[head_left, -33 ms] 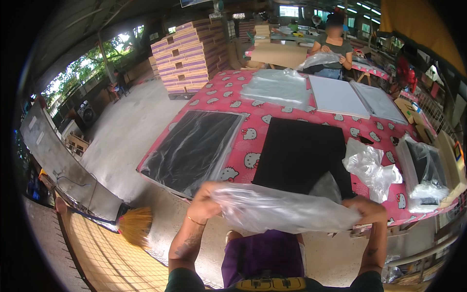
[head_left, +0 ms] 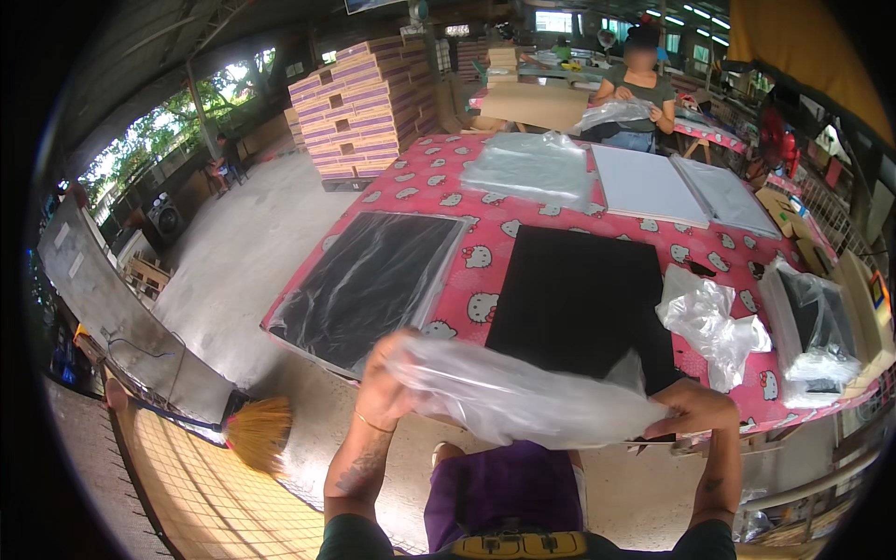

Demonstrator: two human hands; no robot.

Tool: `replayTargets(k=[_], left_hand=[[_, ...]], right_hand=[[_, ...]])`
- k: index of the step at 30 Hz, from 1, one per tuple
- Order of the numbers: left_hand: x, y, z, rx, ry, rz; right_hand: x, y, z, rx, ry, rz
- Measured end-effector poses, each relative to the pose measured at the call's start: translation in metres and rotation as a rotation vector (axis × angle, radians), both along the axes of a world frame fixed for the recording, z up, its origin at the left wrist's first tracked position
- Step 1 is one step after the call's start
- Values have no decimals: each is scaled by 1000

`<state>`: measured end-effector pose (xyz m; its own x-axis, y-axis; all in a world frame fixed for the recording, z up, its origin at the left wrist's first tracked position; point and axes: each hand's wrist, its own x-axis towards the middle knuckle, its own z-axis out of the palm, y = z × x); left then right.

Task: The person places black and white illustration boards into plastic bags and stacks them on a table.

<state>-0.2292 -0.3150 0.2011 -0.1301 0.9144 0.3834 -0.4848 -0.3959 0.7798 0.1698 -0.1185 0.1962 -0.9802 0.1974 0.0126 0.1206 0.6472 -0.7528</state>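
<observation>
I hold a clear plastic bag (head_left: 513, 392) stretched out flat between both hands, just above the near edge of the table. My left hand (head_left: 387, 387) grips its left end. My right hand (head_left: 695, 411) grips its right end. Right behind the bag a bare black board (head_left: 579, 299) lies flat on the pink patterned tablecloth (head_left: 471, 257). To its left lies another black board (head_left: 373, 280) wrapped in clear plastic.
A crumpled clear bag (head_left: 709, 317) lies right of the bare board, and a bagged dark item (head_left: 817, 322) sits at the table's right edge. Further back are a pile of clear bags (head_left: 541, 168) and white boards (head_left: 644, 182). Another person (head_left: 635, 84) works beyond. Stacked cartons (head_left: 364, 103) stand back left, a broom (head_left: 257, 434) lower left.
</observation>
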Motion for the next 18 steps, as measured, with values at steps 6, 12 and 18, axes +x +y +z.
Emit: replayTargets(k=[6, 12, 18], left_hand=[[-9, 8, -45, -322, 493, -339], [-18, -8, -45, -185, -97, 40], [-14, 13, -23, -306, -258, -77]], right_hand=[[33, 7, -53, -920, 836, -278], [16, 7, -44, -722, 378, -84], [10, 4, -78, -908, 916, -168]])
